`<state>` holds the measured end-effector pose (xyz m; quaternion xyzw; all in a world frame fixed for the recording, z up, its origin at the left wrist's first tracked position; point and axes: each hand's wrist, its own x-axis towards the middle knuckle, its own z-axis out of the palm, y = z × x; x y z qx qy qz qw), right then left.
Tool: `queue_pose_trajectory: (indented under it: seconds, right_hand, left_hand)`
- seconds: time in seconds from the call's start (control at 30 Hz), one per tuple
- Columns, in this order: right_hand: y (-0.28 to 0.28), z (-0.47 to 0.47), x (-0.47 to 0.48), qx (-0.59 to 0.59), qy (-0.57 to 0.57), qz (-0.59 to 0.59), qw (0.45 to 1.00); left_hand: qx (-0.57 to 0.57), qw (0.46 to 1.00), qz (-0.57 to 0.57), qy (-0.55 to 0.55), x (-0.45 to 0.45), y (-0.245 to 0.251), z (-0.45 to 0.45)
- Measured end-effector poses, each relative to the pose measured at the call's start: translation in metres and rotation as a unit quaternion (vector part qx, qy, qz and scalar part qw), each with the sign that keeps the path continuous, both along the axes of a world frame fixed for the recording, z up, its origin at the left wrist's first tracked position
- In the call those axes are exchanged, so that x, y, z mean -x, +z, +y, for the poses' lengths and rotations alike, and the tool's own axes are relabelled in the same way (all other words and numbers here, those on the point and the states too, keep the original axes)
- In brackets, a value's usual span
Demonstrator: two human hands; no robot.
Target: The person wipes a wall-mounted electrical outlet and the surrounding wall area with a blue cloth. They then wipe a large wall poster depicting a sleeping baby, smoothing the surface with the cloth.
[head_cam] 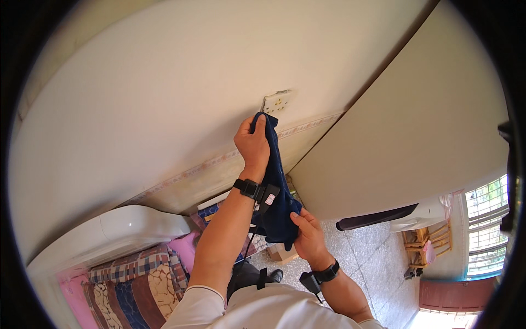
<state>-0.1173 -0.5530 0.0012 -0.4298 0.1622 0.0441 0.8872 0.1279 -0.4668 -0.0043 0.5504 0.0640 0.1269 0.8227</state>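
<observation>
A dark navy cloth (277,177) hangs stretched between my two hands. My left hand (252,142) grips its upper end, thumb on top, just below a white wall socket plate (278,101). Whether the cloth touches the plate or the wall, I cannot tell. Lower and to the right, my right hand (309,236) pinches the bunched lower part of the cloth between thumb and fingers. Black straps with small box-shaped devices circle both wrists. The left device (269,199) lies over the view of the cloth and hides some of it.
The pale wall (164,90) has a patterned tile border. A large flat beige panel (419,123) stands at the right. Lower left is a bed with a white headboard (123,222) and striped bedding (135,292). A cardboard box (282,254) sits on the speckled floor (361,251).
</observation>
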Motion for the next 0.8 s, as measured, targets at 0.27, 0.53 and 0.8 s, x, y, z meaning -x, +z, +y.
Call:
queue_pose_trajectory:
  seconds: [0.27,0.53,0.8]
  right_hand:
    - [0.023,0.001,-0.014,0.013,-0.017,-0.016,1.000]
    - [0.029,0.003,-0.023,0.033,0.003,-0.005,0.999]
    - [0.019,0.000,-0.032,0.022,0.003,-0.008,1.000]
  left_hand:
    - [0.149,0.988,0.034,0.035,-0.023,0.016,-0.021]
    - [0.298,0.949,0.102,-0.020,-0.018,0.032,-0.027]
    - [0.389,0.912,0.132,-0.005,-0.017,0.048,-0.033]
